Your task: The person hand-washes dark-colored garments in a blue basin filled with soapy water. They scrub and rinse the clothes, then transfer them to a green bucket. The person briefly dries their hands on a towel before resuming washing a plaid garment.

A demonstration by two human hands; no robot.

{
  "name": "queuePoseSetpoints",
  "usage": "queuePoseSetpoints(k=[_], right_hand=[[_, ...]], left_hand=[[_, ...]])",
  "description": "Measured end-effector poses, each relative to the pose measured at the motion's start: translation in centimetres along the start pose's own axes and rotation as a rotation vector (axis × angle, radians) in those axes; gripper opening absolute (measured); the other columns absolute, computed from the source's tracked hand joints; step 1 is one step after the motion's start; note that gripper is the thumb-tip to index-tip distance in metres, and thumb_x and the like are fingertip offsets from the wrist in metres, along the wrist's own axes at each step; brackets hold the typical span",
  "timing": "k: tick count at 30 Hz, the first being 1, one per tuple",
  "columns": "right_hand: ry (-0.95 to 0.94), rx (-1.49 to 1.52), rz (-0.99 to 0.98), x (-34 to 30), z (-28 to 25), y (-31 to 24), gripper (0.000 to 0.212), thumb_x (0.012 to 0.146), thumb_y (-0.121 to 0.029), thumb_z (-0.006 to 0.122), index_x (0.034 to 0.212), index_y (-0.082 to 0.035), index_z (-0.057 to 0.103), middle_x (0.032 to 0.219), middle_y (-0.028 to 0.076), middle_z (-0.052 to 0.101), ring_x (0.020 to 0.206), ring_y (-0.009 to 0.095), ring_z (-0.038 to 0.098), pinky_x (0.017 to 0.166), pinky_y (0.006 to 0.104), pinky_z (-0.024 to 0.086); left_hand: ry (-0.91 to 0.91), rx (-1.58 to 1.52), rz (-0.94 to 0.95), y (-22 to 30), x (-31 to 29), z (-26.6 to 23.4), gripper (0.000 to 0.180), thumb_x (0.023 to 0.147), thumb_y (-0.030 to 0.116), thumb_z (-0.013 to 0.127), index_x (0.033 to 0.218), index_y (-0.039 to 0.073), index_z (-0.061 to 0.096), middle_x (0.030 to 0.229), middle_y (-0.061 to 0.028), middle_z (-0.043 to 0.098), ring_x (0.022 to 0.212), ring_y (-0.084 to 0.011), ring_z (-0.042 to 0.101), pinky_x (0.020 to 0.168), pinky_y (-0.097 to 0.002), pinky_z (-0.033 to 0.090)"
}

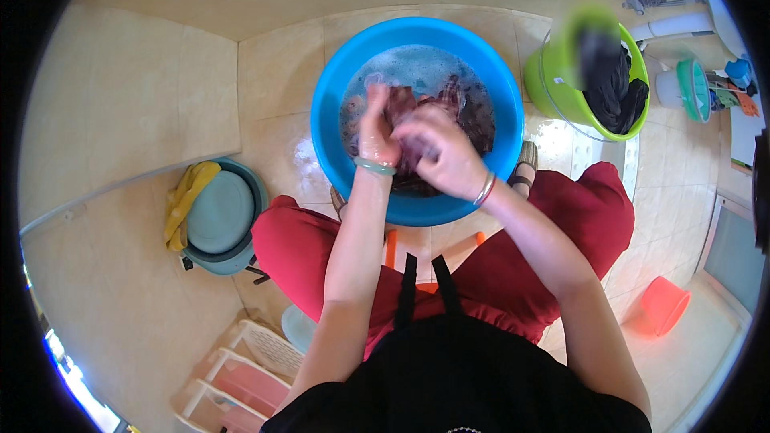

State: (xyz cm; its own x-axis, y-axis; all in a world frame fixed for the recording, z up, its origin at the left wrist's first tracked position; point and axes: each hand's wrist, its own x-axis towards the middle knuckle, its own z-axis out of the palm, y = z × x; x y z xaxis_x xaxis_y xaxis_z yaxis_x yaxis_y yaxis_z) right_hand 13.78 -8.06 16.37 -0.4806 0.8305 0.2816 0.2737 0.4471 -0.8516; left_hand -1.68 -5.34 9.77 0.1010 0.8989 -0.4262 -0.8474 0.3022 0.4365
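Observation:
A large blue basin point(327, 88) of sudsy water stands on the floor between my feet. Wet dark maroon cloth point(477, 124) lies bunched in it, partly under the water. Over the basin's middle, my left hand point(375, 130), with a pale green bangle at the wrist, grips a raised fold of this cloth. Close against it, my right hand point(443, 151), wearing a thin metal bangle and a red band, curls over the same bunch. Motion blurs the right fingers, and cloth shows between the two hands.
A lime green bucket point(545, 80) with dark clothes stands beyond the basin's right side. Teal basins point(218, 212) with a yellow cloth point(188, 192) rest at the left wall. A white rack point(233, 369) is at lower left, a coral-red bucket point(664, 306) at right.

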Motion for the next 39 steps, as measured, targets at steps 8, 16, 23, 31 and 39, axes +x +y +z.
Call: queuePoseSetpoints(k=[8, 16, 23, 31, 39], right_hand=[[0.037, -0.232, -0.068, -1.2, 3.6, -3.5, 0.024, 0.080, -0.025, 0.070, 0.085, -0.006, 0.055, 0.087, 0.010, 0.043, 0.064, 0.026, 0.060, 0.053, 0.0348, 0.049], [0.428, -0.307, 0.397, 0.3, 1.2, 6.3, 0.031, 0.093, -0.023, 0.053, 0.069, -0.005, 0.061, 0.064, 0.019, 0.059, 0.057, 0.037, 0.060, 0.053, 0.0452, 0.048], [0.222, -0.429, 0.156, -0.5, 4.5, -0.8, 0.021, 0.093, -0.024, 0.049, 0.082, -0.006, 0.052, 0.070, 0.012, 0.056, 0.059, 0.029, 0.061, 0.051, 0.0402, 0.050], [0.318, -0.411, 0.396, -0.6, 1.8, 8.1, 0.025, 0.095, -0.021, 0.047, 0.080, -0.002, 0.055, 0.071, 0.022, 0.059, 0.066, 0.041, 0.060, 0.057, 0.0493, 0.048], [0.193, -0.336, 0.151, -0.9, 4.9, -1.0, 0.020, 0.094, -0.021, 0.051, 0.083, -0.003, 0.052, 0.074, 0.017, 0.056, 0.064, 0.038, 0.058, 0.056, 0.0455, 0.048]], left_hand=[[0.110, 0.075, -0.300, -1.7, -1.5, 5.0, 0.036, 0.089, 0.056, 0.053, 0.091, 0.020, 0.054, 0.071, 0.0023, 0.046, 0.061, -0.0093, 0.042, 0.051, -0.0249, 0.035], [0.478, 0.141, -0.021, -6.6, -3.1, 5.5, 0.030, 0.097, 0.029, 0.049, 0.110, 0.004, 0.060, 0.103, -0.0011, 0.059, 0.099, -0.0143, 0.055, 0.087, -0.0288, 0.044], [0.351, 0.146, -0.021, -5.0, -3.5, 4.4, 0.021, 0.095, 0.027, 0.050, 0.083, 0.009, 0.053, 0.074, 0.0007, 0.052, 0.070, -0.0131, 0.052, 0.067, -0.0286, 0.045], [0.457, 0.140, -0.086, -7.1, -3.1, 3.8, 0.022, 0.095, 0.023, 0.052, 0.099, 0.004, 0.061, 0.093, -0.0028, 0.063, 0.088, -0.0149, 0.060, 0.080, -0.0290, 0.048], [0.304, -0.002, -0.090, -4.3, -2.7, 3.6, 0.028, 0.094, 0.035, 0.052, 0.074, 0.015, 0.051, 0.071, 0.0031, 0.052, 0.065, -0.0113, 0.051, 0.058, -0.0285, 0.041]])
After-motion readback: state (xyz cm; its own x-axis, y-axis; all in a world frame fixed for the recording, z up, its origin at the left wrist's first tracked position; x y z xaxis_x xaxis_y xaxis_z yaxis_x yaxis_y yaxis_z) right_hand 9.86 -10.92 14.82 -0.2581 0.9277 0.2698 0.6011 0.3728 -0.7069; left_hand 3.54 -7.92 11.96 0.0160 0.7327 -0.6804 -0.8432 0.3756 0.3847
